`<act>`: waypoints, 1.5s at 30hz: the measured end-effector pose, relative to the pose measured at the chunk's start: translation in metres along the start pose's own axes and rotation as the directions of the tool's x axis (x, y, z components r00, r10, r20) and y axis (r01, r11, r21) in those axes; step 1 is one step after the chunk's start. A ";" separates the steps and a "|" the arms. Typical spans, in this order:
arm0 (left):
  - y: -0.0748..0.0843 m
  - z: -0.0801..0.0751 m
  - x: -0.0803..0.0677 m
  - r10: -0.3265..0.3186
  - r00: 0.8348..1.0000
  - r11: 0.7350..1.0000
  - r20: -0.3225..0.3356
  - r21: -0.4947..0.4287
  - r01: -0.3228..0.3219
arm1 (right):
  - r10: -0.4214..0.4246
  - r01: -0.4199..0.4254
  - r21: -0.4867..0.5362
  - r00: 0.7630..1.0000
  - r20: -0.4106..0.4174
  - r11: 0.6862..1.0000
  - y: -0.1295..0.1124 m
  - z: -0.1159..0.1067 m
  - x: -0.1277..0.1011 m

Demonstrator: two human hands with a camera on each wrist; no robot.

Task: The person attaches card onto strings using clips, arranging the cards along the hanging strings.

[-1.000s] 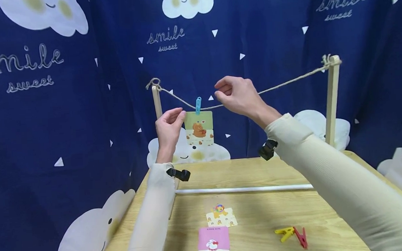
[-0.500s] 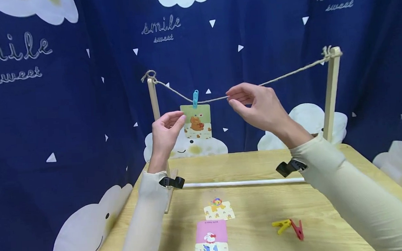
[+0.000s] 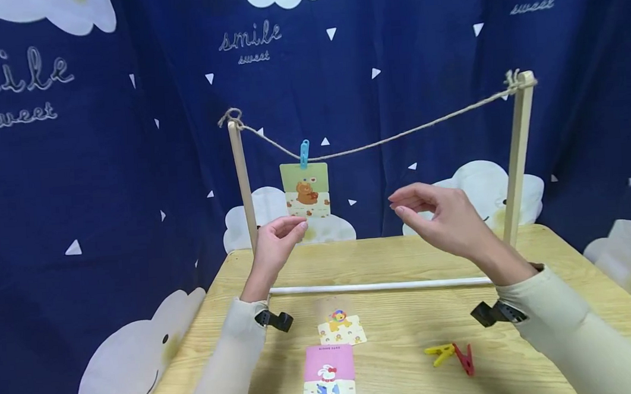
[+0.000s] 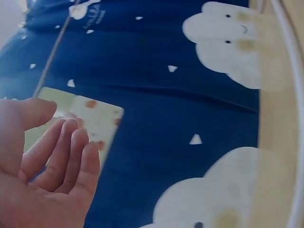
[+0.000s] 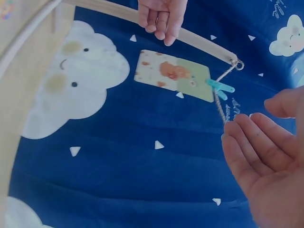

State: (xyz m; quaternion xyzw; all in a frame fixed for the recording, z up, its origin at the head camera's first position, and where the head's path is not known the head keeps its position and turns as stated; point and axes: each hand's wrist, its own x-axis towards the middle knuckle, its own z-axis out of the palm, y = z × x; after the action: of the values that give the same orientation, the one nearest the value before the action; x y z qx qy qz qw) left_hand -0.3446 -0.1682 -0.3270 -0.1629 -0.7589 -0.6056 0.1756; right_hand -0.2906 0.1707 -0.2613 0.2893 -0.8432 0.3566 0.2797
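Note:
A green and cream bear card hangs from the twine, held at its top edge by a blue clothespin. Just below the card in the head view is my left hand, its fingers loosely bent with nothing in them. My right hand is in the air under the right part of the twine, also holding nothing. The right wrist view shows the same bear card and clothespin apart from both hands. In the left wrist view my fingers partly cover the card.
On the wooden table lie a lion card, a pink rabbit card, a yellow clothespin and a red clothespin. Two wooden posts, left and right, carry the twine. A white bar runs low between them.
My left hand has come away from the card's edge and dropped below it. My right hand has moved down and right from the twine. The card still hangs in the clothespin.

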 end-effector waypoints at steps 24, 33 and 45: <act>-0.106 0.006 -0.049 -0.255 0.961 0.938 0.103 0.268 0.221 | 0.183 -0.173 -0.067 0.961 0.207 0.983 0.076 0.010 -0.098; -0.125 0.009 -0.059 -0.279 0.936 0.926 0.216 0.321 0.201 | 0.246 -0.239 -0.060 0.936 0.251 0.969 0.095 0.015 -0.120; -0.135 0.012 -0.065 -0.330 0.909 0.905 0.255 0.358 0.228 | 0.223 -0.244 0.032 0.928 0.298 0.969 0.126 0.029 -0.152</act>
State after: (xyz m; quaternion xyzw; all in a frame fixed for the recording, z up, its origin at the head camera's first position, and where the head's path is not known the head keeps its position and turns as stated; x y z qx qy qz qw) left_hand -0.3499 -0.1875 -0.4765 -0.1136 -0.8806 -0.4600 -0.0109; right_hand -0.2821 0.2647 -0.4367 0.2459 -0.8908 0.3694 0.0975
